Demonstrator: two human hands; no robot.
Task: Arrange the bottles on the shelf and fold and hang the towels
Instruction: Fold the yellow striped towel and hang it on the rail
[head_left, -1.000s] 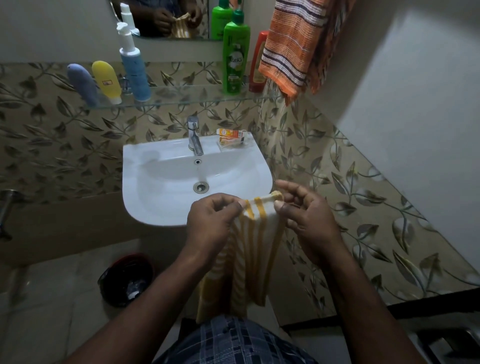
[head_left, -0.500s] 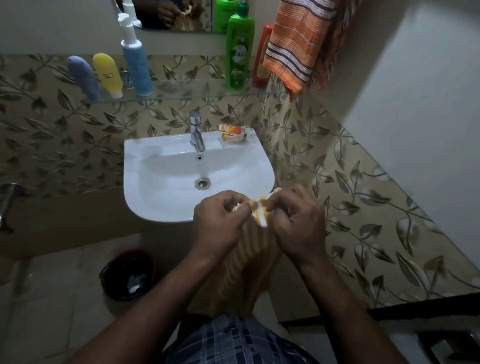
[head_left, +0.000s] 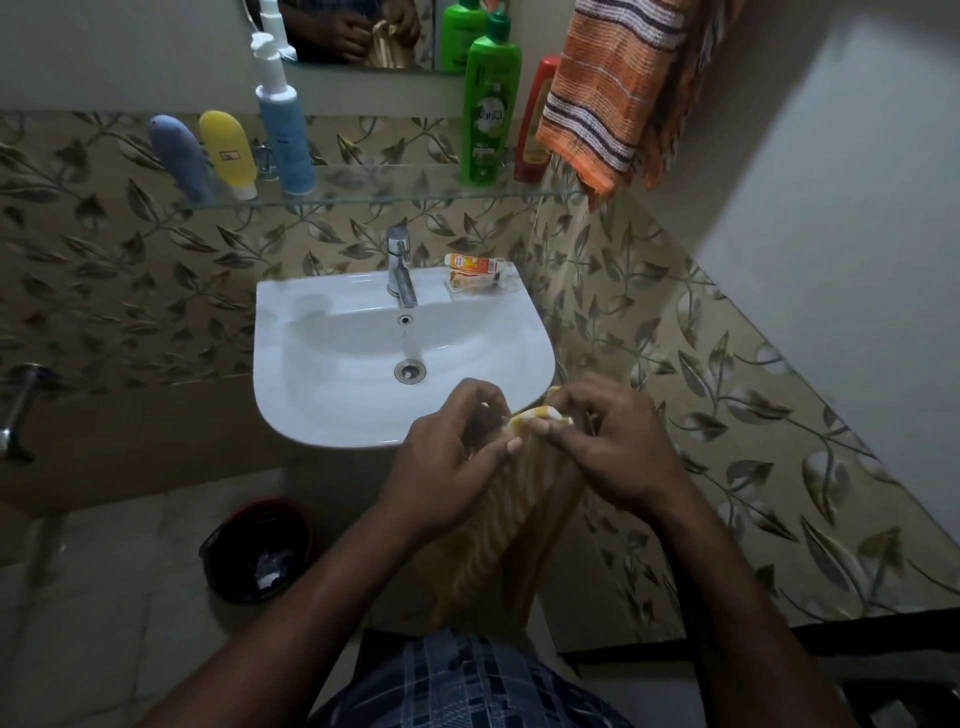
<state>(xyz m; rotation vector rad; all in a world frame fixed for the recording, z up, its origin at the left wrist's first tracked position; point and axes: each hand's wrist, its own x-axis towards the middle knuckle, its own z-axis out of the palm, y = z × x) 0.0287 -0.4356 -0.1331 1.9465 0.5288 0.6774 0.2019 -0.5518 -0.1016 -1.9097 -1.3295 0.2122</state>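
yellow-striped towel (head_left: 498, 525) hanging bunched below sink front, orange towel (head_left: 608, 93) hung, apparently five bottles (head_left: 491, 109) on shelf (head_left: 389, 195)

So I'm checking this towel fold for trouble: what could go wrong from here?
Both hands, left hand and right hand, pinch only the top edge of the yellow striped towel; a slip may undo the fold. Its free end hangs low and could brush the floor.

Left hand (head_left: 451, 457) and right hand (head_left: 610, 444) pinch striped towel (head_left: 511, 525) before sink (head_left: 332, 415).
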